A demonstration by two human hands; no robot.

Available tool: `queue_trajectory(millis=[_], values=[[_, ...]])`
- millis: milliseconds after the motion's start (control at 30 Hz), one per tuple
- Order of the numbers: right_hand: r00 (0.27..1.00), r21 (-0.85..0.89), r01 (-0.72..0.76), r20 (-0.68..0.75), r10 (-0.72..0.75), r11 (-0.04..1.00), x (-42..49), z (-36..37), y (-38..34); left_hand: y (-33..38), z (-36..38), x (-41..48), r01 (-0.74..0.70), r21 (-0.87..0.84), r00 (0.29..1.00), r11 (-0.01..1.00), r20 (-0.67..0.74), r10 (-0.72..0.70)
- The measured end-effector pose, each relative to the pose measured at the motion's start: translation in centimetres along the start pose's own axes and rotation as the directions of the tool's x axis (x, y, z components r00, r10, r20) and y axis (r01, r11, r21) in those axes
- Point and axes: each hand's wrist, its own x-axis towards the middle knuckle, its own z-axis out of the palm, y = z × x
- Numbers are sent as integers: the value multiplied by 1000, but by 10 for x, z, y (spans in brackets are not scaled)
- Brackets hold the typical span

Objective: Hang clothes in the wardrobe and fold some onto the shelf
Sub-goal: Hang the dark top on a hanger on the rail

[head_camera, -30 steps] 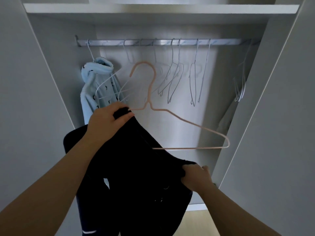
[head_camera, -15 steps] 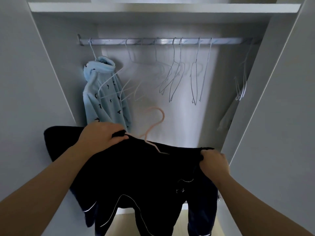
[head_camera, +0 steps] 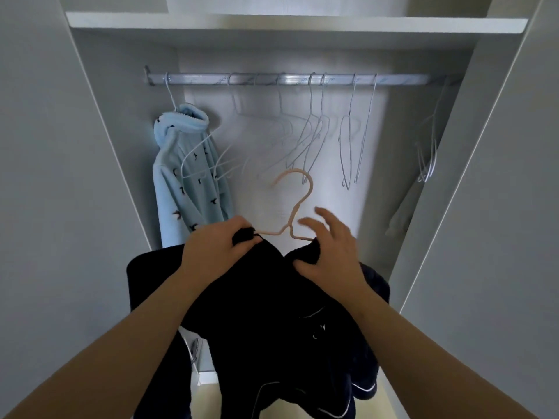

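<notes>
Shifted since half a second ago: right hand (head_camera: 329, 252) up from the garment's edge to beside the pink hanger (head_camera: 299, 204) neck, fingers spread, palm resting on the black garment (head_camera: 257, 297). Left hand (head_camera: 217, 249) clutching the collar. Apparently threaded on, held well below the rail (head_camera: 287, 79). Done: light-blue fleece (head_camera: 184, 176) hung at left. Left: hooking up, folding onto the shelf (head_camera: 296, 25).
</notes>
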Motion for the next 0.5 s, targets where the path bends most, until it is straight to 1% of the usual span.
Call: queue_trajectory(millis=[67, 100, 167, 267, 333, 367, 433, 467, 500], values=[[976, -93, -205, 56, 211, 974, 4, -7, 8, -2, -6, 0, 42, -61, 998, 997, -43, -44], [954, -89, -281, 84, 289, 956, 5, -9, 12, -3, -7, -1, 60, -81, 996, 995, -56, -64], [930, -29, -335, 150, 336, 942, 3, -7, 16, -3, -8, -1, 41, -72, 998, 997, -41, -44], [904, 72, -421, 114, 412, 904, -4, -2, 21, -7, -12, -1, -114, 75, 993, 991, 29, 112], [873, 105, -488, 68, 483, 867, -8, -1, 25, -18, -19, 1, -194, 177, 977, 965, 118, 175], [855, 117, -518, 55, 515, 847, -9, -1, 26, -25, -21, 2, -210, 208, 969, 955, 175, 175], [835, 135, -550, 42, 549, 824, -11, -1, 29, -39, -23, 5, -197, 292, 952, 936, 286, 111], [829, 126, -558, 39, 558, 820, -12, -1, 29, -46, -23, 7, -191, 376, 940, 907, 335, 59], [823, 115, -568, 39, 567, 815, -12, -1, 29, -51, -23, 9, -186, 486, 924, 854, 382, -15]])
